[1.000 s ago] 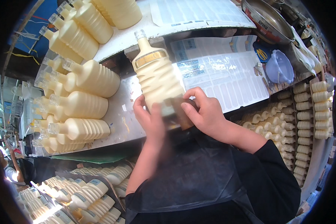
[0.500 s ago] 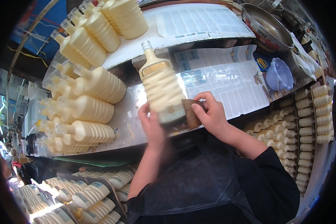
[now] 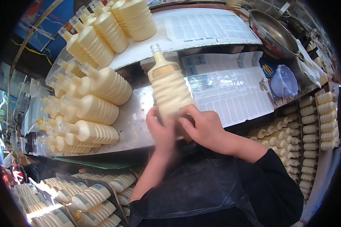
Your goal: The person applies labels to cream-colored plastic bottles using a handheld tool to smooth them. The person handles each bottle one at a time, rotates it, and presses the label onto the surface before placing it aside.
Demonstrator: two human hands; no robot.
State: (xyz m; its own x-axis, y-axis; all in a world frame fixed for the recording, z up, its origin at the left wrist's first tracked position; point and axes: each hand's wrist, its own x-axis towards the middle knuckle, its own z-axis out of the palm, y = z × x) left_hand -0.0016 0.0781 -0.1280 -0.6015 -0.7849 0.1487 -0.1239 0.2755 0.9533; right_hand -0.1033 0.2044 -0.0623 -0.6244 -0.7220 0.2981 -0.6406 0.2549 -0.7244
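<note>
A cream-coloured ribbed bottle with a clear threaded neck and a gold band below its shoulder lies on the workbench, neck pointing away from me. My left hand, partly smeared by motion, is closed about the left side of its lower end. Across the bottle's base comes my right hand, its fingers closed on a flat brown piece that is mostly hidden behind them. Both hands nearly meet there and cover the bottom of the bottle.
Several cream bottles crowd the left of the bench, more on the white raised shelf. Label sheets lie to the right, by a purple basin and a metal pan. Racked bottles stand below on both sides.
My right hand has moved left with the brown piece, from beside the bottle's lower right to over its base. My left hand has shifted slightly right and down.
</note>
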